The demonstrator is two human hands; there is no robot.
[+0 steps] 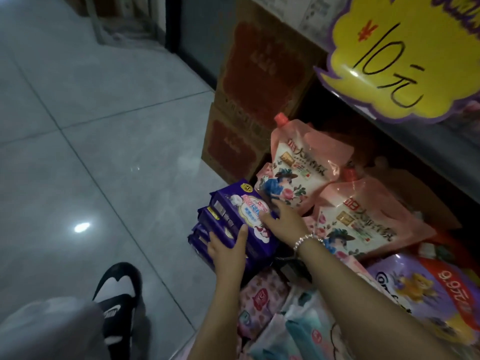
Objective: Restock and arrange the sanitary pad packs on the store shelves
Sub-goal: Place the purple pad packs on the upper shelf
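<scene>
A stack of purple sanitary pad packs (228, 216) stands on its edge at the front of the bottom shelf, at the aisle side. My left hand (227, 249) grips the near end of the stack, thumb on top and fingers round the side. My right hand (283, 222), with a bead bracelet on the wrist, lies flat with straight fingers on the top pack's right side. More pad packs in pink (262, 297) and pale teal (298, 331) lie nearer to me on the same shelf.
Pink spouted refill pouches (293, 162) lean right behind the purple stack. Brown cartons (241, 105) are piled at the shelf's end. A yellow price sign (405, 61) hangs from the shelf above. Grey tiled floor (91, 152) spreads left, with my sandalled foot (117, 294) on it.
</scene>
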